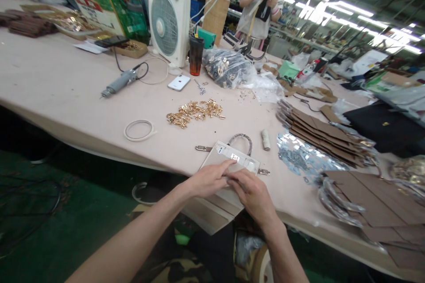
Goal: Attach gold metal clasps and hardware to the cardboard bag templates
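Observation:
A light beige handbag piece [215, 210] with a looped handle [245, 136] and metal-tipped side straps lies at the table's front edge, partly overhanging it. A small metal plate [235, 157] shows on its upper part. My left hand [209, 180] rests on the piece with its index finger stretched toward that plate. Beside it, touching the left fingertips, my right hand [253, 189] has its fingers curled and pinched together. Whatever lies in that pinch is hidden. A heap of gold-coloured metal fittings [195, 112] lies beyond the hands.
A tape ring [138, 131], a grey electric screwdriver [121, 82], a phone [179, 82], a dark tumbler [195, 55] and a fan [169, 20] stand or lie farther back. At right are silvery metal pieces [295, 154] and stacked brown panels [375, 199]. A person [262, 4] stands behind.

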Demonstrator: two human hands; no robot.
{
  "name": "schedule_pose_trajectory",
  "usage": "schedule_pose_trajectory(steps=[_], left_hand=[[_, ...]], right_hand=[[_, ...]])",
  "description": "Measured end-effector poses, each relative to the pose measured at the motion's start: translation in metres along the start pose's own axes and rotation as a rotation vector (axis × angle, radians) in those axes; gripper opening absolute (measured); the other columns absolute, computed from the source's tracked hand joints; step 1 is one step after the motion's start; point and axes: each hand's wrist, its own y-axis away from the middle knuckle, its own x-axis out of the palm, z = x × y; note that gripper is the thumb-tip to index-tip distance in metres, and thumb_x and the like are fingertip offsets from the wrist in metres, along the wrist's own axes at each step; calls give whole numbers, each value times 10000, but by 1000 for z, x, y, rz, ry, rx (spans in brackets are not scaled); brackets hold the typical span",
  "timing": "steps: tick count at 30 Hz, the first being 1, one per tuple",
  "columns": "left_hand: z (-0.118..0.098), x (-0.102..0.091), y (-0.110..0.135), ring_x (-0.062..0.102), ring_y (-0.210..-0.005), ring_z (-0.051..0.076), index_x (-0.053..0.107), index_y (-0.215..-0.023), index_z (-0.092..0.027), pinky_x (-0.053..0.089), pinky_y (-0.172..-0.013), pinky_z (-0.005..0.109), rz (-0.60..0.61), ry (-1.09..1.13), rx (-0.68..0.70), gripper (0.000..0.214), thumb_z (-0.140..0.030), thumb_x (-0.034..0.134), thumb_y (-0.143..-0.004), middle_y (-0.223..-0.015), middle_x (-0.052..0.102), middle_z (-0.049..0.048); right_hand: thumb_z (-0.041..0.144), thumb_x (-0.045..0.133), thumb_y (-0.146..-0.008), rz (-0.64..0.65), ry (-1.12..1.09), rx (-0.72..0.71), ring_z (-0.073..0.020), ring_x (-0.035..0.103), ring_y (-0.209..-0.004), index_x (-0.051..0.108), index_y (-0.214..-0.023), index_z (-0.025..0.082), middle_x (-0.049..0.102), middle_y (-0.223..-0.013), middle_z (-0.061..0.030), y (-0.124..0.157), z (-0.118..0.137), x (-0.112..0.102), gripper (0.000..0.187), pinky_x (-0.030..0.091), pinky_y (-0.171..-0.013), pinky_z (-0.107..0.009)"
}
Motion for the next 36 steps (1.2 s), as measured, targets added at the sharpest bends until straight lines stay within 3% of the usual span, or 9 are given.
schedule_pose_trajectory(steps=[4, 7, 9, 20, 30, 36], left_hand=[[-2, -4, 4, 694, -1075, 247, 522, -1445, -212, 513, -920, 324, -18, 48, 32, 512, -241, 538, -933, -1163, 758, 63], [-1, -7, 9, 686, -903, 198, 704, -1123, -184, 488, -791, 261, -47, 59, 36, 261, -351, 555, -987, -990, 767, 37], [1, -7, 12, 663, -833, 173, 744, -977, -169, 465, -752, 240, -53, 52, 44, 279, -376, 558, -1000, -891, 755, 21], [5, -4, 12, 684, -903, 195, 798, -1066, -189, 487, -859, 252, -78, 109, 87, 299, -366, 570, -991, -990, 793, 36], [4, -4, 11, 570, -722, 144, 744, -844, -162, 397, -666, 230, -92, 56, -12, 300, -358, 551, -964, -729, 661, -17], [7, -9, 9, 582, -753, 146, 733, -860, -141, 418, -683, 221, -142, 235, -74, 287, -360, 563, -936, -748, 661, -15]], right_hand=[[205, 579, -1020, 28, 7, 43, -228, 670, -993, 693, -1103, 288, 718, -1031, -41, 3, 4, -3, 163, 527, -878, -367], [231, 554, -1037, 39, -4, 82, -228, 651, -967, 662, -1031, 270, 682, -995, -48, 5, 5, -3, 115, 510, -850, -362], [243, 543, -1044, 47, -17, 94, -226, 640, -972, 645, -1013, 267, 667, -992, -46, 6, 5, -2, 109, 503, -851, -360], [221, 509, -1048, 46, -45, 131, -228, 613, -983, 603, -1013, 257, 627, -1009, -48, 9, 3, 8, 107, 494, -891, -365], [199, 506, -1039, 6, -75, 111, -232, 605, -971, 595, -995, 254, 622, -993, -57, 6, 5, 13, 114, 500, -865, -366], [140, 459, -1030, -56, -125, -77, -220, 600, -916, 589, -979, 257, 618, -955, -56, 18, 10, 22, 183, 508, -806, -356]])
